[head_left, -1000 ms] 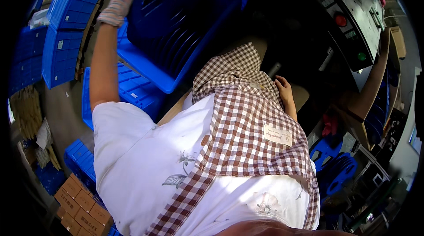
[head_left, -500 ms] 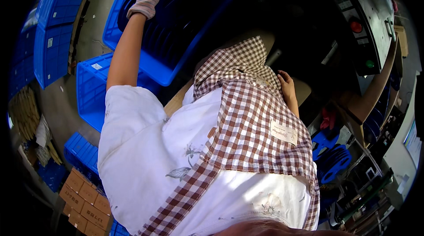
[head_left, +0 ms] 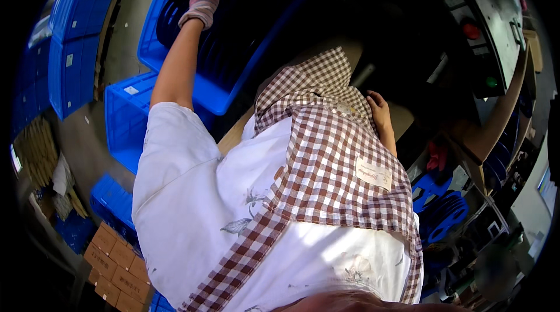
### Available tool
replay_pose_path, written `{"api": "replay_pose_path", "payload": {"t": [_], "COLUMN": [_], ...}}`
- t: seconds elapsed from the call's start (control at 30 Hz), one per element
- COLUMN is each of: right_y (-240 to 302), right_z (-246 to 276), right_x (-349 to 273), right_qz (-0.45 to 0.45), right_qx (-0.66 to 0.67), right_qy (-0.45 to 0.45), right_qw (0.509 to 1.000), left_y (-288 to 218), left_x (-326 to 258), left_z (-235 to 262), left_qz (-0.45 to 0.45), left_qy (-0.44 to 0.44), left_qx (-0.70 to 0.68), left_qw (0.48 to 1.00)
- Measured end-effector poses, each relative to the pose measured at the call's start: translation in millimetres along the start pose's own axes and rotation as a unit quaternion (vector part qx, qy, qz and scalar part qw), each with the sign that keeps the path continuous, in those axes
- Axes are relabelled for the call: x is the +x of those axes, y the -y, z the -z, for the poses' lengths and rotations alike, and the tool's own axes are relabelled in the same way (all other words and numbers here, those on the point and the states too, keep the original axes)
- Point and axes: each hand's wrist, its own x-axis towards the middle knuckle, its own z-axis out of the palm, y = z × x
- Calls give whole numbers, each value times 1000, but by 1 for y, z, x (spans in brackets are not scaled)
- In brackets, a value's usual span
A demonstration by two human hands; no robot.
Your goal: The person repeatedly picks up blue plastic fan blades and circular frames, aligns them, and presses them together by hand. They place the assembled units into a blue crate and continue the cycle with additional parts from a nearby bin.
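Blue plastic crate [head_left: 175, 49], tilted, top left – gloved left hand [head_left: 202, 1] reaching inside, fingers curled over dark round parts [head_left: 233, 26], can't tell if actually gripping. Bare right hand [head_left: 380, 110] loosely open, resting at edge of brown-and-white checked apron [head_left: 326, 166]. More blue plastic bins [head_left: 125, 119] stacked below crate – cardboard boxes [head_left: 114, 265] lower left.

Bright overexposed shirt [head_left: 192, 207], deep shadow top centre, fisheye-bent blurred rim.

Gloved left hand [head_left: 202, 1] is reached into a blue crate [head_left: 175, 72]; bare right hand [head_left: 379, 110] is rested by the checked apron [head_left: 332, 166].
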Motion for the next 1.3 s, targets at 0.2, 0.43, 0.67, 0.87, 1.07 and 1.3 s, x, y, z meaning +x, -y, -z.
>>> {"api": "replay_pose_path", "payload": {"t": [0.2, 0.43, 0.67, 0.87, 1.07, 1.3], "right_y": [-19, 9, 89, 206, 230, 182], "right_z": [-4, -19, -20, 76, 251, 436], "right_x": [3, -1, -47, -129, -174, -136], "right_qz": [49, 12, 76, 312, 283, 139], "right_qx": [-33, -25, -44, -93, -214, -322], "right_qy": [-31, -31, -55, -235, -552, -632], "right_qw": [998, 999, 995, 916, 755, 691], "left_y": [-45, -279, -356, -431, -442, -469], "left_x": [19, 45, 120, 140, 188, 156], "left_z": [43, 226, 240, 230, 196, 188], "left_qz": [63, -418, -581, -279, -205, -151], "left_qy": [21, -322, -256, -82, -64, -59], "left_qx": [-7, -186, 215, 355, 449, 475], "left_qw": [998, 829, 742, 888, 868, 865]}}
